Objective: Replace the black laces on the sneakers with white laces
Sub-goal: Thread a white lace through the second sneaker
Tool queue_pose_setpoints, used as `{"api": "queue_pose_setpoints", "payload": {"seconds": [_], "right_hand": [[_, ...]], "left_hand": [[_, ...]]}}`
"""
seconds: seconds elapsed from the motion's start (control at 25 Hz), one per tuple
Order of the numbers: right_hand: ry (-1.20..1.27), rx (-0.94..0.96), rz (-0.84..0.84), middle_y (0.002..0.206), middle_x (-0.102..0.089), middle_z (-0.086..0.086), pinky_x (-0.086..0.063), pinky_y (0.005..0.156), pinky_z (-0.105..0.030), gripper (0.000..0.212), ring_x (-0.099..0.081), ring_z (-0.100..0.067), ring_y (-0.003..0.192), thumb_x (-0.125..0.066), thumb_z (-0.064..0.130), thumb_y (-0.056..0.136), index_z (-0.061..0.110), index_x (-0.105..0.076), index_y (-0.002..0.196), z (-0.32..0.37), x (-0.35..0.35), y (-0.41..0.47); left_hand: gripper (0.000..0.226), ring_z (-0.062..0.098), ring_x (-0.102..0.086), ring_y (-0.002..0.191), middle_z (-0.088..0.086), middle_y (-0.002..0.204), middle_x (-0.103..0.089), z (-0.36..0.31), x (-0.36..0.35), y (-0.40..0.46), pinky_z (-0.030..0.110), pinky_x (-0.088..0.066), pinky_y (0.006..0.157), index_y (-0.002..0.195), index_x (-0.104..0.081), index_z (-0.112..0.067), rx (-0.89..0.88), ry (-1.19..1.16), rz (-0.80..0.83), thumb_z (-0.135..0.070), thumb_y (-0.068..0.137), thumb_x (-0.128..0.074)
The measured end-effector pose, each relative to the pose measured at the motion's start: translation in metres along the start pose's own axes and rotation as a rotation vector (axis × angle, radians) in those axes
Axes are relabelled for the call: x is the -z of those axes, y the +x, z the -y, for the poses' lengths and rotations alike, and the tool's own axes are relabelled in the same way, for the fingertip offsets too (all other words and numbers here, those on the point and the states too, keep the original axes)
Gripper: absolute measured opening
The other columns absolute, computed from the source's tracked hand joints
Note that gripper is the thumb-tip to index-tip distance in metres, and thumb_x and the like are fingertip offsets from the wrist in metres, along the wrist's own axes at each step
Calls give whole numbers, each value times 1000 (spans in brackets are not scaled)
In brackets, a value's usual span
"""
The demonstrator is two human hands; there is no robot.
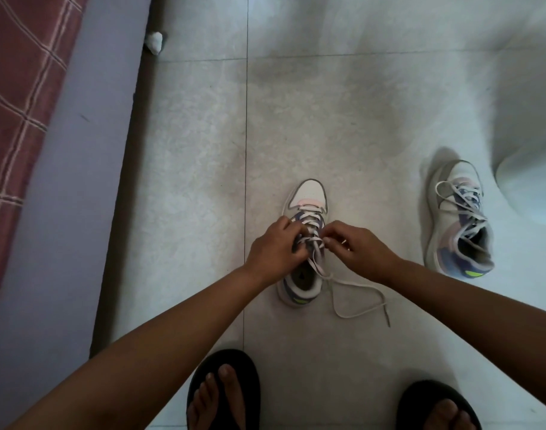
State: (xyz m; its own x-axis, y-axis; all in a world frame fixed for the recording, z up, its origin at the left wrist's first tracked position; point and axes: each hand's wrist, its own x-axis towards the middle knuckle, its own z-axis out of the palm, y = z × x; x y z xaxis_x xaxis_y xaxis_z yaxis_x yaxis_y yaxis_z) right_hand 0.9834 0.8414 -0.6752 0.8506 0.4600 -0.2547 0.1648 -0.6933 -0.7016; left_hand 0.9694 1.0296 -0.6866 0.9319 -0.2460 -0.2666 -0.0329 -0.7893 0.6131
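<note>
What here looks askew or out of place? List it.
The second sneaker lies tipped on its side to the right, away from the sneaker being laced. One loose white lace end trails on the floor. A white crumpled scrap sits by the bed edge.

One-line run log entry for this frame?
phase: lacing | left hand: grips white lace | right hand: pinches lace | centre sneaker: partly laced | second sneaker: white-laced, aside

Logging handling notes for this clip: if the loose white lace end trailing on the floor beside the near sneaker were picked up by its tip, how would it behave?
Probably floppy: the loose lace end lies in slack curves on the tiled floor. It looks thin, so likely very light. Pulling it may tug the near sneaker, since it runs into the eyelets where the left hand and right hand work.
</note>
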Motion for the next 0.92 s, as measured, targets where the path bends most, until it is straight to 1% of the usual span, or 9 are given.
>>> {"api": "queue_pose_setpoints", "payload": {"seconds": [0.28, 0.32, 0.4, 0.48, 0.56, 0.64, 0.76, 0.84, 0.92], "right_hand": [[-45, 19, 185, 78, -63, -1, -47, 68, -31, 4, -59, -19, 72, -63, 18, 88, 14, -61, 87, 1, 13, 14], [7, -42, 200, 77, -62, 2, -46, 67, -26, 4, -58, -17, 72, -62, 18, 89, 16, -60, 86, 0, 12, 15], [341, -266, 162, 78, -61, 0, -45, 66, -23, 8, -56, -13, 70, -58, 17, 92, 16, -55, 85, 2, 7, 13], [548, -463, -22, 84, -63, -7, -47, 67, -28, 12, -57, -15, 70, -53, 22, 95, 17, -50, 85, 6, -5, 3], [353, -512, -85, 81, -62, -3, -44, 63, -31, 22, -57, -16, 69, -54, 38, 92, 19, -46, 84, 11, -22, -12], [35, -476, 105, 79, -57, 3, -37, 58, -29, 31, -54, -14, 70, -53, 50, 89, 22, -41, 85, 19, -34, -25], [-285, -394, 255, 103, -63, -9, -34, 67, -29, 26, -60, -28, 92, -41, 42, 97, 18, -48, 100, 27, -38, -25], [-349, -335, 233, 108, -63, -13, -33, 68, -30, 28, -60, -31, 97, -35, 36, 99, 15, -51, 104, 40, -34, -25], [-206, -294, 240, 101, -63, -14, -31, 66, -31, 24, -59, -32, 93, -35, 31, 99, 17, -48, 84, 55, -35, -31]], "left_hand": [[27, 14, -53, 91, 0, 108, -51, 0, 2, 1, 27, -47, 67, 112, -57, -22, 11, -33, 17, -30, 86, -58], [28, 14, -54, 91, -1, 109, -51, -1, 2, 0, 28, -48, 68, 113, -56, -22, 22, -39, 24, -31, 86, -58], [31, 13, -54, 91, -1, 110, -51, -1, 1, -1, 29, -49, 71, 116, -54, -23, 66, -60, 28, -30, 87, -59], [38, 8, -50, 83, 0, 110, -49, -1, -1, -4, 25, -45, 68, 122, -48, -22, 132, -162, 9, -30, 87, -61], [52, 5, -46, 79, 1, 110, -46, 2, 1, -9, 19, -40, 67, 130, -40, -21, 202, -307, 17, -30, 84, -64], [65, 11, -50, 91, 4, 120, -42, 5, -5, -18, 20, -43, 74, 136, -33, -19, 283, -329, 83, -26, 81, -67], [56, 28, -55, 104, 13, 123, -48, 0, -26, -36, 37, -52, 82, 129, -36, -9, 506, -313, 46, -21, 82, -64], [45, 30, -58, 101, 14, 118, -53, -6, -35, -39, 40, -53, 81, 124, -43, -7, 581, -406, -48, -19, 85, -61], [34, 30, -58, 98, 18, 114, -54, -9, -38, -37, 30, -47, 78, 121, -50, -8, 567, -453, -122, -16, 88, -55]]}}
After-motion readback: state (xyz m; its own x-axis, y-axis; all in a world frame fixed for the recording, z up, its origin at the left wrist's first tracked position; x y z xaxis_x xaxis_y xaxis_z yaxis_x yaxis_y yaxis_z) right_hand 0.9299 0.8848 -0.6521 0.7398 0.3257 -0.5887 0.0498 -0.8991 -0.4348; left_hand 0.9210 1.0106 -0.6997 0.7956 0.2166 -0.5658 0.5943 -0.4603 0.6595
